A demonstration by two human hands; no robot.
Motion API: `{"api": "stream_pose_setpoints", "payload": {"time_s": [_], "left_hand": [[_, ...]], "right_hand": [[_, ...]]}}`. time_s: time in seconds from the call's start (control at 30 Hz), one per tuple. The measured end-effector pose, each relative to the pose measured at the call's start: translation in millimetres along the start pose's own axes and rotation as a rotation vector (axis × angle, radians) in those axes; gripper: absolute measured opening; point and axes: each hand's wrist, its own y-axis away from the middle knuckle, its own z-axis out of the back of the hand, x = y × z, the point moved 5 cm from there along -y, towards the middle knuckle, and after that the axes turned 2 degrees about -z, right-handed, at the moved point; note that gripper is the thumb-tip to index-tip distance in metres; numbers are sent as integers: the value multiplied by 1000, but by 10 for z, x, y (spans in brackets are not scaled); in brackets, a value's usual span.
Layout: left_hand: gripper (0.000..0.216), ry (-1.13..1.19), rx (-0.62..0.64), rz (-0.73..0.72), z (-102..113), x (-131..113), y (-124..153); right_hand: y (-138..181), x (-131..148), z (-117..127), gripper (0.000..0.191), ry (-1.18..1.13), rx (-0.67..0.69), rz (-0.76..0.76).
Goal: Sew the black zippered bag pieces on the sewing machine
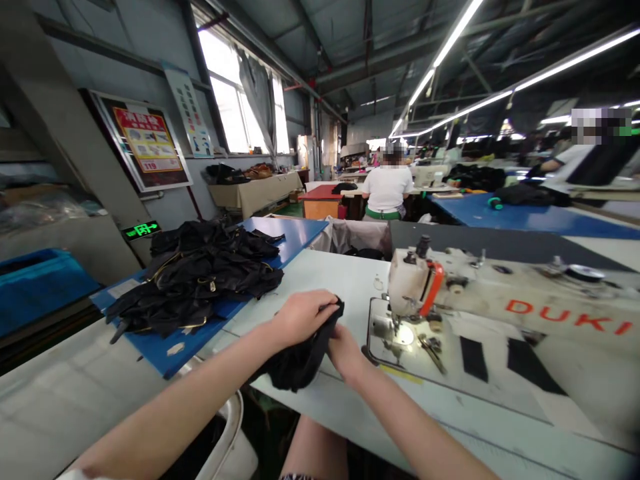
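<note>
Both hands grip one piece of black fabric (299,363) over the front edge of the pale sewing table (340,270). My left hand (303,317) is closed on its upper edge, the fingertips at the top corner. Just to the right and lower, my right hand (346,353) pinches the same piece along its side. The rest of the fabric hangs in folds below the left hand. A white sewing machine (415,287) with an orange guard stands to the right of my hands, its lamp lit over the needle plate. Nothing lies under its needle that I can make out.
A heap of black fabric pieces with gold zips (200,273) covers the blue table (173,353) on the left. Black strips (473,359) lie on the machine bed. A white bin (235,440) is below the table edge. One person (389,187) sits ahead, another at far right.
</note>
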Motion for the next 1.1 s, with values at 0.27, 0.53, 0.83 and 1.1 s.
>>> {"api": "stream_pose_setpoints", "payload": {"time_s": [0.27, 0.53, 0.83, 1.1], "left_hand": [[13, 248, 56, 55, -932, -136, -10], [13, 495, 38, 152, -1041, -321, -140], [31, 666, -53, 431, -1004, -310, -59], [15, 453, -137, 413, -1067, -124, 47]], "right_hand": [[501, -147, 955, 20, -263, -166, -335], [609, -155, 1164, 14, -205, -363, -278], [692, -86, 1102, 23, -105, -413, -133], [676, -184, 1096, 25, 11, -431, -37]]}}
